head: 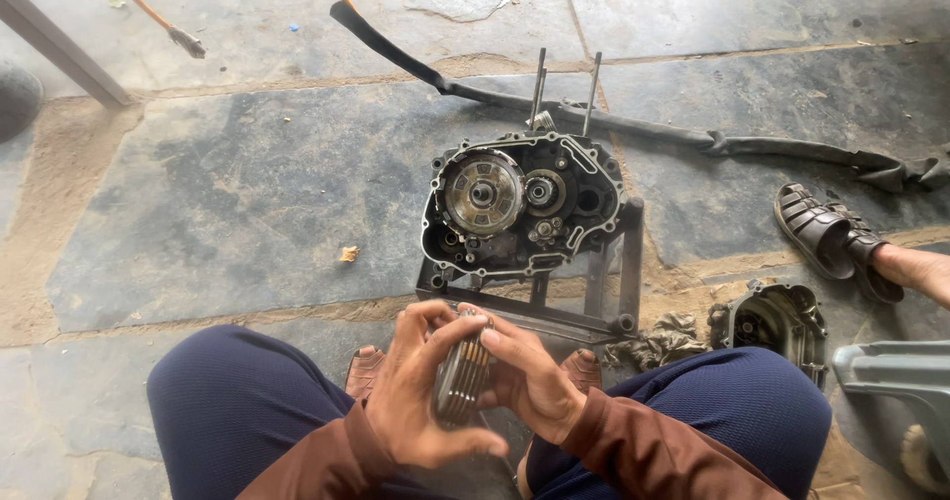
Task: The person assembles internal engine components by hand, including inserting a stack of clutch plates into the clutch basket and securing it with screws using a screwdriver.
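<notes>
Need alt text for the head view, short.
Seen from above, a seated person's left hand and right hand hold a stack of round plates on edge between the knees. Ahead, an opened engine case sits on a metal stand on a stone floor; another person's sandalled foot is at right.

There are two hands (421, 386) (529, 376) holding one stack of plates (462, 381), one open engine (522, 203) on one metal stand (594, 307), one engine cover (777, 324), one rag (661, 342), and two sandals (836, 241).
</notes>
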